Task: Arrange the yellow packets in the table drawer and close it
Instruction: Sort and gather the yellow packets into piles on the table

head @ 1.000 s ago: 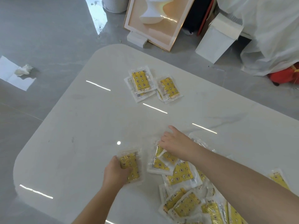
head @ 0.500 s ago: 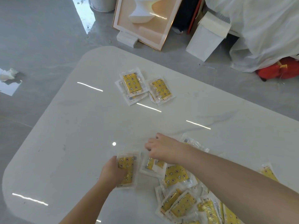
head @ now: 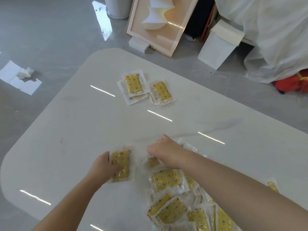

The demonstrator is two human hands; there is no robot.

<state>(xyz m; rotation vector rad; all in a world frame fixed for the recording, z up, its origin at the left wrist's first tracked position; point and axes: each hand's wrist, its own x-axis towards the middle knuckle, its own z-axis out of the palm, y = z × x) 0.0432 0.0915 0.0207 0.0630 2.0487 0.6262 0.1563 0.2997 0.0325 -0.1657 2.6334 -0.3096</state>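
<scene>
Plainly this is the gathering step: the yellow packets are being collected on the bench (head: 80, 130), and none is in the drawer, which is out of view. The left grip (head: 103, 170) is clamped on 1 held packet (head: 120, 164), thumb across its face, just left of the loose heap (head: 173, 212) at the near right. The right grip (head: 165, 152) curls down over another packet (head: 153, 162) at the heap's far edge. Its fingertips are hidden, so I cannot tell whether it has pinched it. Next, I judge, that packet must be slid free of the overlapping wrappers and stacked on the held packet. Open bench lies between the hands and the far-left pile (head: 133, 85) and far-right pile (head: 160, 92). The rounded left edge (head: 45, 114) is well apart from both hands.
</scene>
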